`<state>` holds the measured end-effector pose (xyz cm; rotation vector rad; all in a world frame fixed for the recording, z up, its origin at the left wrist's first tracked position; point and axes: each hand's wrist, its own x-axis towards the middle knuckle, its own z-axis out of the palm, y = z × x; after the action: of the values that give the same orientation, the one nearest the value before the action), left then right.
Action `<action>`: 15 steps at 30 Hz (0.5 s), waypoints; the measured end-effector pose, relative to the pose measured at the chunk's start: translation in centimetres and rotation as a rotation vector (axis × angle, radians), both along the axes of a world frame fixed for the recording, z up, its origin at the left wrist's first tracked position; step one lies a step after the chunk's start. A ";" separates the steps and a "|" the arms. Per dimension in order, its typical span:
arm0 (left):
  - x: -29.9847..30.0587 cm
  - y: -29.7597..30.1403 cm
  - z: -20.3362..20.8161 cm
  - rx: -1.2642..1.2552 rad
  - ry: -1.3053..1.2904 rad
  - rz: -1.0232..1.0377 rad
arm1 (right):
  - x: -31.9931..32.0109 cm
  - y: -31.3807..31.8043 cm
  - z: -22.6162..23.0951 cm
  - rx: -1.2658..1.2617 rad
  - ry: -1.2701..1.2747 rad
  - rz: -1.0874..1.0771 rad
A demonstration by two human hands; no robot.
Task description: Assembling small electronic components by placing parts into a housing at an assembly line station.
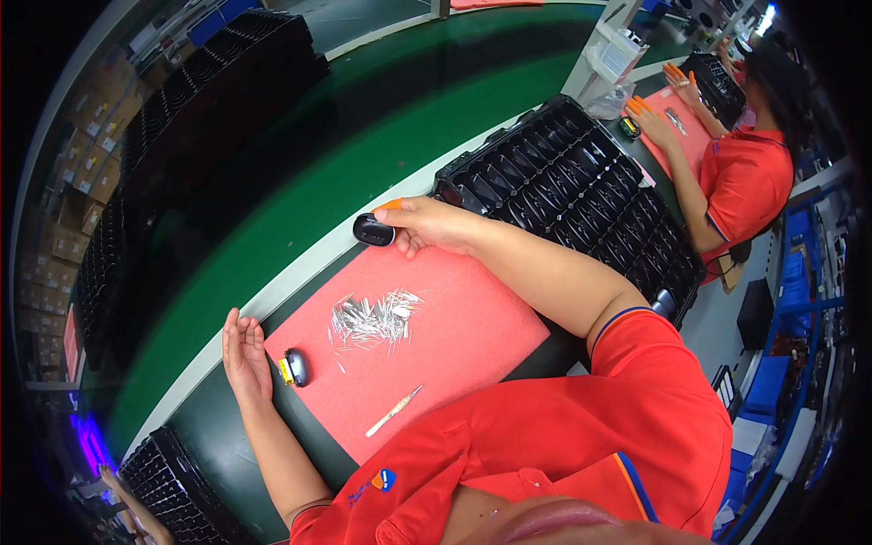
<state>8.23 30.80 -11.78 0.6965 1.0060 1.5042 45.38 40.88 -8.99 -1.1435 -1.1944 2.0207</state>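
Observation:
My right hand [434,223], an orange cover on one finger, grips a small glossy black oval case [373,231] past the far edge of a pink mat [472,318]. To the left, my left hand [245,357] is open with its fingers stretched out, holding nothing. Just right of it, at the mat's left edge, stands a second rounded dark case [300,367] with a yellow label on its side. Many thin silvery slivers [372,320] lie heaped on the mat. Nearer to me rests a slim pointed tool with a pale handle [391,416]; its exact kind is unclear.
Black moulded trays [572,182] are stacked right of the mat, and another black tray stack [173,486] stands at lower left. A pale rail [313,263] borders the table's far side. At upper right a co-worker in red [749,177] works at another pink mat.

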 end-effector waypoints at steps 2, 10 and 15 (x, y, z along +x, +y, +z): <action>0.3 0.1 0.1 -0.003 0.010 -0.004 | 0.2 0.0 0.2 0.002 -0.006 0.010; 1.9 -0.1 -0.7 0.019 0.019 0.003 | 1.7 -0.5 0.5 0.070 -0.044 0.021; 2.1 -0.7 0.0 -0.005 0.066 0.031 | 1.3 -0.7 0.4 0.083 -0.032 0.026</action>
<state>10.28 30.06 -11.82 0.7344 1.0748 1.5138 46.70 40.20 -8.55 -1.1286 -1.3032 1.9595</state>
